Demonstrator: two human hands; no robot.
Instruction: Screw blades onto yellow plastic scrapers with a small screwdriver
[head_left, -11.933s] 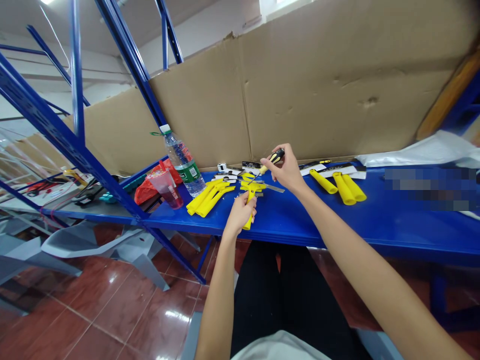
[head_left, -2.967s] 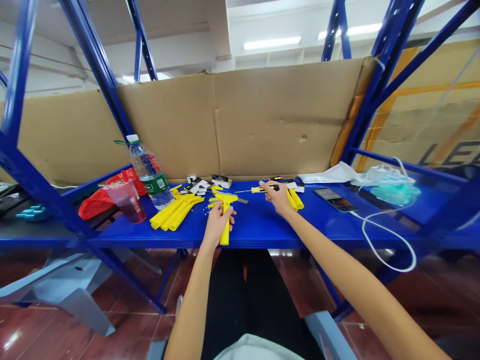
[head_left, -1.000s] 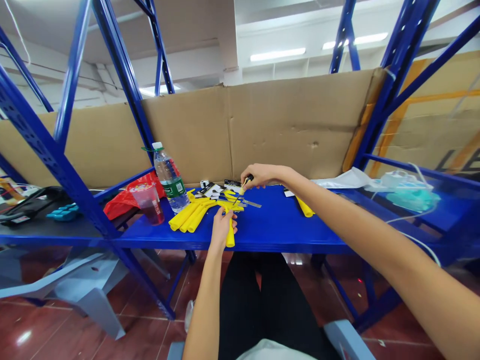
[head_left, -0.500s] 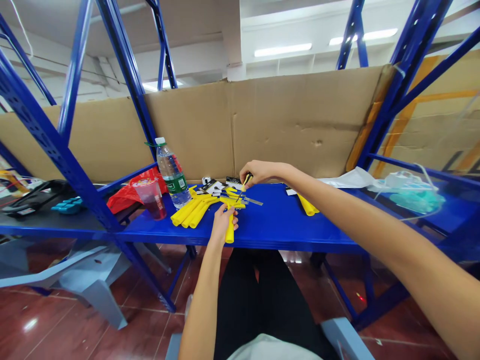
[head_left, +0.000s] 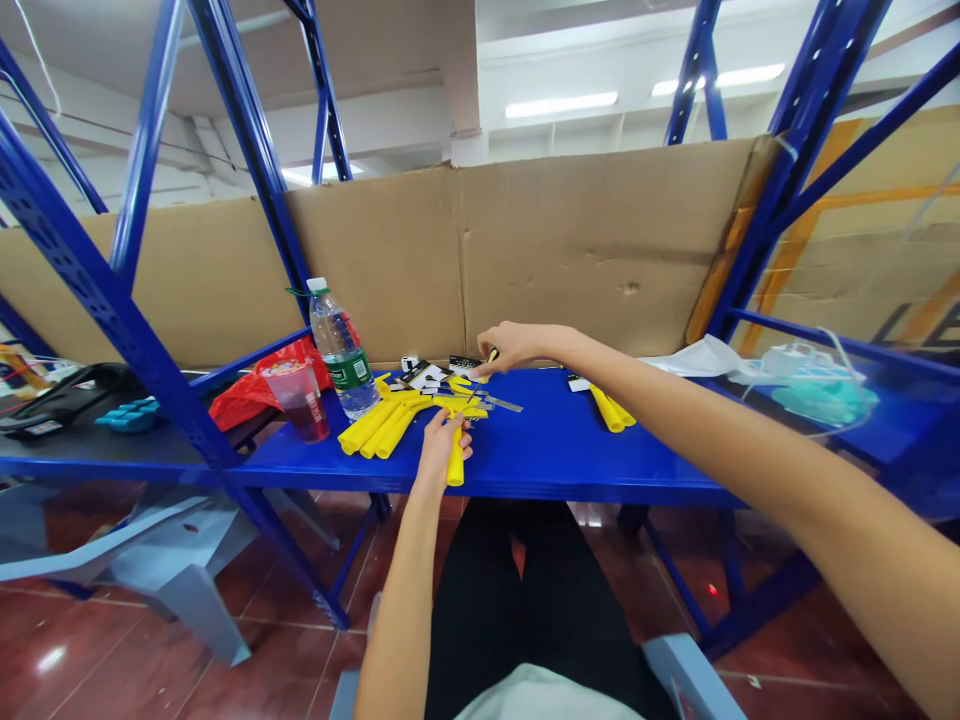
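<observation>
My left hand [head_left: 444, 443] is closed around a yellow plastic handle [head_left: 455, 466], its round end pointing toward me and its wider head away from me. My right hand [head_left: 504, 347] reaches down from above, closed on a small screwdriver [head_left: 491, 358] with a yellow and black grip. The screwdriver's shaft slants down toward the head of the handle; whether its tip touches a screw is too small to tell. A flat metal strip [head_left: 504, 403] lies just right of the head. Several more yellow handles [head_left: 390, 425] lie side by side left of my left hand.
A water bottle [head_left: 341, 350] and a plastic cup [head_left: 296, 400] stand at the left of the blue table [head_left: 540, 460]. Black and white pieces [head_left: 424, 376] lie behind the hands. More yellow handles [head_left: 611, 412] lie right, under my right forearm. Cardboard [head_left: 585, 250] walls the back; blue posts flank it.
The hands stay almost in place. The screwdriver's grip is tilted slightly differently in my right fingers. The whole view has shifted a little.
</observation>
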